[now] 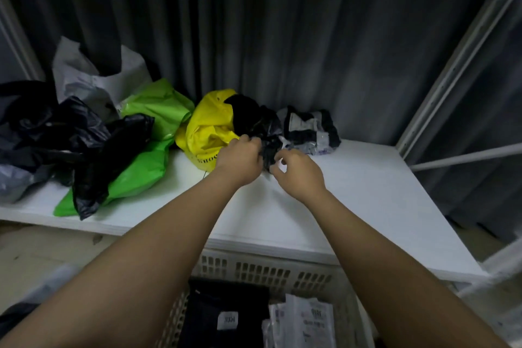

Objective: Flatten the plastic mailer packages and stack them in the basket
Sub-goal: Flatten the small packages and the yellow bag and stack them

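Observation:
A crumpled black plastic mailer (269,147) lies on the white table (353,200), in front of a yellow mailer (207,127). My left hand (240,159) grips the black mailer's left edge with curled fingers. My right hand (298,171) pinches its lower right edge between thumb and fingers. Below the table's front edge stands a white perforated basket (262,270); inside it lie a flat black mailer (226,316) and a grey-white mailer with labels (302,322).
A pile of crumpled mailers covers the table's left side: green (149,147), black (93,150), white (93,76). A grey and black mailer (309,128) sits behind my right hand. A dark curtain hangs behind; a white shelf frame (457,65) rises at right.

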A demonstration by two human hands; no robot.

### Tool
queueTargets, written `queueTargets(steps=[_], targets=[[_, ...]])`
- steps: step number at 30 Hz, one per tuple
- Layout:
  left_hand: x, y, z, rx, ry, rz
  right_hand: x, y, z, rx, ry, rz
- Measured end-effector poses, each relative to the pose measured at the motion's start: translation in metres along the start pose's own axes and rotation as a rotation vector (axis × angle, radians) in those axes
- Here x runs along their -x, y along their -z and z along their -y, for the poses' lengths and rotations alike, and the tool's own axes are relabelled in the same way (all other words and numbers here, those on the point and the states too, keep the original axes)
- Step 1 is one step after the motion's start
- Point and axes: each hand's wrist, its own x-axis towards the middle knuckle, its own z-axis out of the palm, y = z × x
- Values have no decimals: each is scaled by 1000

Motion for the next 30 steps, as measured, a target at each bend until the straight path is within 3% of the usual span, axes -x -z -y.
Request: queueTargets(steps=[10, 15, 23, 30], targets=[[-82, -30, 28, 192, 113, -57, -112, -53, -24, -334, -299, -119], [-93, -48, 41, 284, 126, -56, -141, -65, -25, -438, -332, -265], [-72, -48, 51, 310, 228, 64, -134, -16, -18, -716, -305, -471], [-45, -7, 21, 434, 219, -7, -89, 49, -16, -778, -265, -491]])
